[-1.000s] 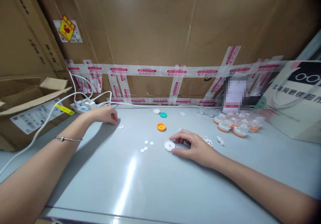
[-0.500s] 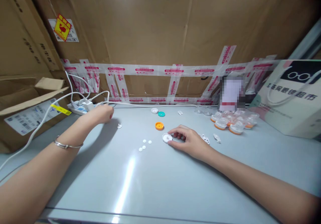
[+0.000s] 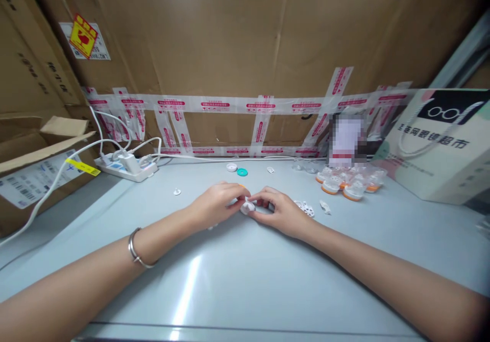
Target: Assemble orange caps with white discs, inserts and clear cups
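Note:
Near the middle of the table my right hand (image 3: 281, 212) grips a round white plastic disc (image 3: 249, 210) by its edge, between thumb and fingers. My left hand (image 3: 220, 205) meets it from the other side, its fingertips pinched on a small white plastic piece (image 3: 247, 201) over the disc. How far the piece sits in the disc is hidden by the fingers. Just behind the fingertips an orange ring-shaped part (image 3: 241, 185) is mostly covered. Some small white caps (image 3: 212, 227) are partly hidden under my left hand.
Farther back lie a white disc (image 3: 231, 167) and a teal disc (image 3: 242, 172). A white pegged piece (image 3: 176, 191) is at left. White flat parts (image 3: 305, 209) and clear-topped orange-based assemblies (image 3: 352, 191) are at right. A power strip (image 3: 143, 172), carton (image 3: 46, 173) and paper bag (image 3: 432, 163) border the table.
My left hand has come from beside the power strip to the white disc, with a small white piece in its fingers. My right hand keeps hold of the disc. The view has shifted slightly.

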A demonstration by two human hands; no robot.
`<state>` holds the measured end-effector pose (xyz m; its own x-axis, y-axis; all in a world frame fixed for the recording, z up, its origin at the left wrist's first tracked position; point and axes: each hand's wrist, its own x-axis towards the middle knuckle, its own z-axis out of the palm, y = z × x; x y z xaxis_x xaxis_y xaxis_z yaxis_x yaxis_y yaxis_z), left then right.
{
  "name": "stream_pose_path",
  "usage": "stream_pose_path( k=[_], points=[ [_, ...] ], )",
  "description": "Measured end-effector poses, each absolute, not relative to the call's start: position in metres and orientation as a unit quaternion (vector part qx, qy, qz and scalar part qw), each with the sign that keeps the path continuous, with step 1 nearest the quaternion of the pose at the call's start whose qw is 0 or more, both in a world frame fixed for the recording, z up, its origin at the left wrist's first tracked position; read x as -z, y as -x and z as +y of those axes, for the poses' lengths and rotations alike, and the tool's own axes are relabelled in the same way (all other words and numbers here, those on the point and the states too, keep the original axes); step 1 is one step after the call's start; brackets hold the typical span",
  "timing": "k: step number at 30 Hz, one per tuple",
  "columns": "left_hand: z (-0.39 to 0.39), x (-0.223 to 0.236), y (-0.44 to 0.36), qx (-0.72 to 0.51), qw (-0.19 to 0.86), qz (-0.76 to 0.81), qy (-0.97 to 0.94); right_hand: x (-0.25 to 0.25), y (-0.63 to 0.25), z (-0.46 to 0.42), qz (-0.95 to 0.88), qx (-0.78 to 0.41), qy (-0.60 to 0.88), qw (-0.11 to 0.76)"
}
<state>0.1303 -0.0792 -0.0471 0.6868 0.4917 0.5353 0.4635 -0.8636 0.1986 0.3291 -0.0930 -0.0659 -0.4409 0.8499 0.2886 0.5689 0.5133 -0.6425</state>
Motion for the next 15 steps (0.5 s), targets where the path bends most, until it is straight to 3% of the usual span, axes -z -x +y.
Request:
stream_pose_path(
  k=[10, 15],
  points=[
    [-0.074, 0.059, -0.131, -0.295, -0.123, 0.166, -0.933, 0.067, -0.328, -0.092, -0.823, -0.227, 0.428, 0.297],
    [-0.073, 0.061, -0.130, -0.277, -0.147, 0.152, -0.937, 0.066, -0.329, -0.091, -0.821, -0.231, 0.427, 0.300]
  ],
)
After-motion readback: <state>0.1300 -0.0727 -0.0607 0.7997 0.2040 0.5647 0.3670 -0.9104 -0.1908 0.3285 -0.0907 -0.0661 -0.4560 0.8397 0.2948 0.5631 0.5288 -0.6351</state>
